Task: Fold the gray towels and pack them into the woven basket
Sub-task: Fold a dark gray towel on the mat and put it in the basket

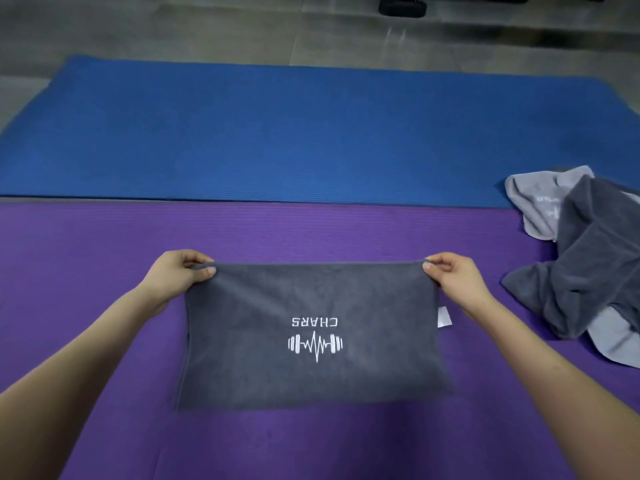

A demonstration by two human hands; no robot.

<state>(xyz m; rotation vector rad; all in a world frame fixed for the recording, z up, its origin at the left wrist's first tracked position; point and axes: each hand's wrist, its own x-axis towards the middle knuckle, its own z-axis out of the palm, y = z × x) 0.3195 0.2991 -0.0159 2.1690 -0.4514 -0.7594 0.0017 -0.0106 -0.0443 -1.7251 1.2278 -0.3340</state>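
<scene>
Dark gray towel (311,372) lies flat on the purple mat (104,254), white logo and the word CHARS upside down to the camera; a small white tag (444,317) sticks out at its right edge; the left hand (180,273) pinches the far left corner between thumb and curled fingers; the right hand (452,275) pinches the far right corner the same way, so the far edge runs straight between them; to the right, a crumpled heap of gray towels (585,258), dark over lighter, straddles the purple mat and the blue mat (277,133) beyond it; farther off is gray floor (173,29).
</scene>
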